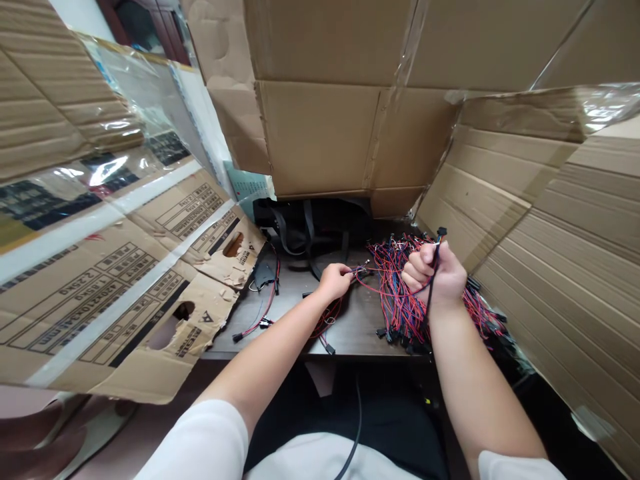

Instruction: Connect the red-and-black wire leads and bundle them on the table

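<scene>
So, left side: a flattened brown corrugated cardboard carton (115, 313) leans in, printed with black specification tables and cut with an oval hand-hole (233, 245). A sheet of clear plastic film (125, 93) lies above it.
Desk, left part: a dark wooden desk top (295, 327) carries a short red-and-black wire lead with black plugs (255, 328) and a black plastic piece (264, 273), both just beside the carton's torn edge.
Back: a black fabric bag with straps (310, 220) sits under a tan cardboard panel (340, 133).
Left hand (334, 281): thumb and fingers pinch a small black wire connector (363, 271) above the desk; a small tangle of red wire (327, 317) lies below the wrist.
Middle: a large heap of thin red and blue wires (400, 300), tipped with black connectors, lies on the desk to the right of the left hand and runs under the right hand.
Right hand (434, 273): closed in a fist around a thin dark wire lead (431, 297), whose black plug (441, 232) sticks up above the knuckles.
Both hands: apart but near each other, each clamped on its own wires.
Right side: a brown corrugated cardboard sheet (540, 220) stands at a slant beside the heap.
Near edge: a white sleeve (200, 443) covers each upper arm, and a black cable (356, 427) hangs in front of the person.
</scene>
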The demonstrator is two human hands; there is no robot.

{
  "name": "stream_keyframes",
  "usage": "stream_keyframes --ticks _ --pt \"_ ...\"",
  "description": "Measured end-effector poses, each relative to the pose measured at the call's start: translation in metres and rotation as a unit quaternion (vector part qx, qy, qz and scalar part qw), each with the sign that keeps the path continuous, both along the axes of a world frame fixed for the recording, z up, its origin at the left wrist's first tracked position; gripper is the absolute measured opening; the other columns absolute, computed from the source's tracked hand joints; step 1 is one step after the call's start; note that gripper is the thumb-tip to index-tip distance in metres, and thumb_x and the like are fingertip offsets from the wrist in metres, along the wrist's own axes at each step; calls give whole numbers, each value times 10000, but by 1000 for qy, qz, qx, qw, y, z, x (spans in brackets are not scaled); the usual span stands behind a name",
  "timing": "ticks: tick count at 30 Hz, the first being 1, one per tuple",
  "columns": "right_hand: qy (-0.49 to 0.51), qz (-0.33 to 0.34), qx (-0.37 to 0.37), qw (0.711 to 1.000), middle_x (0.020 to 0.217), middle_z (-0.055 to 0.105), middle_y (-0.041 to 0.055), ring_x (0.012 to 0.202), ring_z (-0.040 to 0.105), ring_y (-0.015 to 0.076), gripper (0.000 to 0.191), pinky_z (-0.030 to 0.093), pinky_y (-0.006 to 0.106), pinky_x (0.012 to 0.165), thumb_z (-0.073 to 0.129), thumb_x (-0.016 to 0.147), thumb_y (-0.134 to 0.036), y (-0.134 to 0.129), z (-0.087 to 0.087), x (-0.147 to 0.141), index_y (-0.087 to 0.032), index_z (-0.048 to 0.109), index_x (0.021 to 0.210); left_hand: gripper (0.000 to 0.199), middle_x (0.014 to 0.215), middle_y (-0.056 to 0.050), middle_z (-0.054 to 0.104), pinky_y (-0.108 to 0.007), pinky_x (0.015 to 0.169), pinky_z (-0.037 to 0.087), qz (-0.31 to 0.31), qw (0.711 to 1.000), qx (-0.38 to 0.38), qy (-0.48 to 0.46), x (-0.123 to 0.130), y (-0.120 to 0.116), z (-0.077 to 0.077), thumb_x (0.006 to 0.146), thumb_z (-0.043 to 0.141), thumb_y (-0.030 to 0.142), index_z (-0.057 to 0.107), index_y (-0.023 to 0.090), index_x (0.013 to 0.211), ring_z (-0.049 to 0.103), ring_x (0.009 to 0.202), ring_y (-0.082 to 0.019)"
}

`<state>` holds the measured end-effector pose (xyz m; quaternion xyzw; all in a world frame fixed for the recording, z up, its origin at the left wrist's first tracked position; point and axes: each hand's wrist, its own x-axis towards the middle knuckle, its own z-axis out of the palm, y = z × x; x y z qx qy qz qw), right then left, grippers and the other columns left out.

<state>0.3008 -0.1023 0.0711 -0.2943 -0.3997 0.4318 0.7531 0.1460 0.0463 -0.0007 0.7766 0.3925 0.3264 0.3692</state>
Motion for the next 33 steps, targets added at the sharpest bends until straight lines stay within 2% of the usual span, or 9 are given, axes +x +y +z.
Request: stream_keyframes --ticks 6,8,11,14,16,19,22,29,33 --pt "1 -76 -46 996 468 266 -97 383 242 42 370 302 178 368 822 652 -465 18 -28 -17 -203 562 654 126 726 -53 712 -265 656 509 13 992 -29 -121 -8 7 -1 794 606 178 715 116 802 638 650 -150" --pt "-12 -108 -73 991 464 310 -94 386 291 47 377 356 188 377 794 678 -506 25 -34 -19 -200 575 687 132 752 -59 717 -271 675 520 6 988 -28 -151 -11 7 -1 799 598 180 706 111 826 646 671 -152" --pt "-24 -134 -100 986 534 469 -52 445 449 78 404 475 232 434 748 704 -565 31 -36 -19 -194 599 763 137 809 -61 724 -278 725 530 -13 983 -14 -185 -16 4 1 807 574 165 694 119 853 658 726 -154" --pt "2 -139 -152 979 657 593 -4 510 569 114 350 541 277 477 744 732 -498 34 -32 -18 -189 595 799 171 879 -61 724 -283 780 528 -37 978 11 -204 -18 2 5 809 553 137 691 131 910 662 795 -156" --pt "23 -138 -190 972 698 632 7 454 545 97 301 498 245 407 737 752 -440 36 -28 -19 -187 590 824 192 913 -67 714 -284 800 522 -49 976 30 -209 -19 0 6 804 547 117 694 133 926 656 820 -155" --pt "17 -113 -228 967 760 680 27 346 396 37 287 297 167 282 732 759 -414 40 -25 -20 -181 590 847 191 897 -64 693 -282 796 515 -63 974 59 -208 -19 -3 7 792 547 99 706 141 890 641 816 -153" --pt "2 -77 -250 965 779 688 38 325 298 10 311 168 152 267 751 735 -426 45 -24 -20 -175 603 844 205 851 -49 673 -271 769 507 -76 972 82 -205 -19 -7 6 785 545 82 717 157 867 625 795 -146" --pt "-49 -107 -265 957 621 586 -15 342 317 12 319 191 155 288 829 619 -337 56 -24 -20 -153 603 748 221 805 -47 641 -250 695 492 -115 964 141 -195 -18 -11 4 782 547 73 736 159 859 605 735 -131" --pt "-79 -136 -261 952 553 557 -46 346 356 29 319 240 156 299 817 594 -278 56 -25 -19 -161 618 814 214 817 -49 642 -242 668 493 -98 968 125 -194 -19 -10 4 782 548 76 734 160 848 604 725 -127"
